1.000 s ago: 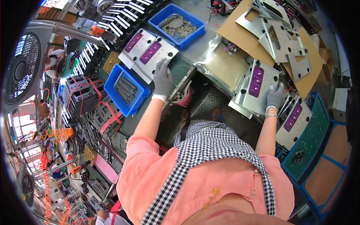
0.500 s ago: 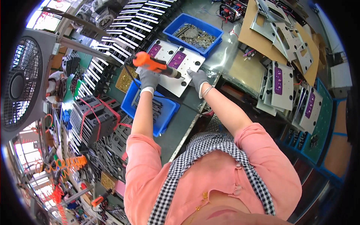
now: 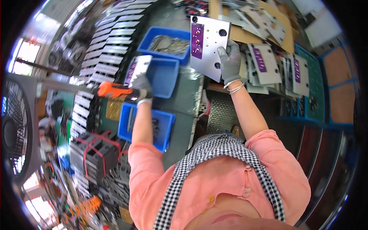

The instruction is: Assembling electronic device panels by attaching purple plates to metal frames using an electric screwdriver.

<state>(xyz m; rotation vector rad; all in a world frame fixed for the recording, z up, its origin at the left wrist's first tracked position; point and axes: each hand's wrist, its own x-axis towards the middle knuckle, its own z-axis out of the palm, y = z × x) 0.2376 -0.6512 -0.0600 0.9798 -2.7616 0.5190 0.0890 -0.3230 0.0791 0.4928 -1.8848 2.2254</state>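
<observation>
My right hand (image 3: 231, 63), in a grey glove, grips the edge of a white metal panel (image 3: 212, 50), raised and tilted, its thumb on the face. That panel has a purple strip and black round feet. My gloved left hand (image 3: 142, 87) is closed round an orange and black power screwdriver (image 3: 113, 91), pointing sideways to the right. Right behind the left hand leans a second white panel (image 3: 143, 66) with a purple strip; whether the fingers touch it I cannot tell. Just right of it sits a blue bin (image 3: 163, 78).
A far blue bin (image 3: 183, 53) holds small metal parts; a nearer blue bin (image 3: 168, 134) holds dark pieces. Finished-looking panels (image 3: 268, 71) lean in a row at the right. Strapped grey parts (image 3: 92, 153) stand left, beside stacked white-edged strips (image 3: 115, 40). A fan (image 3: 17, 126) is at far left.
My right hand has lifted one panel off the bench, up and to the right. My left hand has moved left with the screwdriver, which now points sideways. The middle blue bin has come into view.
</observation>
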